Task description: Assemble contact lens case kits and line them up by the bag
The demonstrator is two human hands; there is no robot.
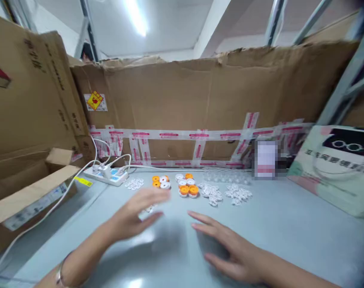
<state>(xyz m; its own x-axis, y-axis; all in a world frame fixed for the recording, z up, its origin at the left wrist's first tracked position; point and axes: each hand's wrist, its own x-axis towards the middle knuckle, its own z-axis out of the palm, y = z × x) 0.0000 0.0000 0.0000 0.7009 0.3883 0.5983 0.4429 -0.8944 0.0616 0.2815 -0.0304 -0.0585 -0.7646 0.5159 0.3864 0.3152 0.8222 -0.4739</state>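
My left hand (134,216) hovers over the grey table (289,232), fingers stretched out and smeared by motion, holding nothing. It reaches toward a few small white parts (148,208) just beyond its fingertips. My right hand (226,248) lies flat on the table, fingers spread, empty. Beyond both hands sit orange and white round spools (160,182) and a second cluster of spools (187,186). Piles of small white plastic pieces (211,194) and another pile (238,195) lie to their right, and a smaller heap (134,184) to their left.
A white power strip (106,175) with plugged cables sits at the back left. An open cardboard box (26,196) stands at the left edge. A taped cardboard wall (199,112) closes the back. A printed bag (334,168) leans at the right.
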